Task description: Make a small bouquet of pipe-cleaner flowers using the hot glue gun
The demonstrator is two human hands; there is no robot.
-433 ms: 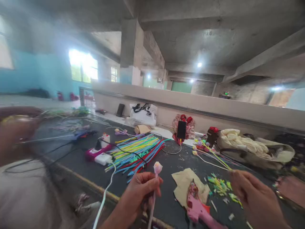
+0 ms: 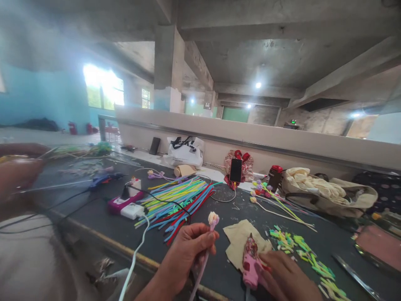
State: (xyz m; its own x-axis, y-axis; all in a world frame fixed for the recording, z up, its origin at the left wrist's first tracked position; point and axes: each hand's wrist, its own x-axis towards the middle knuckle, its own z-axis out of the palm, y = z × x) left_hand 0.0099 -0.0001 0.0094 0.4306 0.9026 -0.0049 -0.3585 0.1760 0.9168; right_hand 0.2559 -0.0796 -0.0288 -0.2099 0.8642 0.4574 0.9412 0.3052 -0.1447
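Observation:
Pinched in my left hand [image 2: 191, 246] is the stem of a small flower [image 2: 213, 220], which looks made of pipe cleaner. Its cream-and-lilac head stands upright above my fingertips, and the pale lilac stem hangs below. My right hand [image 2: 286, 274] is closed around the handle of a pink hot glue gun [image 2: 251, 267], partly hiding it. The gun's nozzle points away from me over a piece of tan paper [image 2: 233, 240]. To the right of it lie several short green and yellow cut pieces [image 2: 307, 248].
Pipe cleaners [image 2: 178, 196] are heaped at centre, near a purple-and-white power strip [image 2: 125, 205]. Finished flowers [image 2: 261, 190] lie before a cloth bag [image 2: 328, 192]. A phone [image 2: 235, 170] leans at the back. A metal tool [image 2: 357, 276] lies right. A co-worker's arm [image 2: 19, 171] is at left.
My right hand has moved left from beside the finished flower stems to the glue gun's handle. The metal tool at the right has come into view. My left hand still holds the flower.

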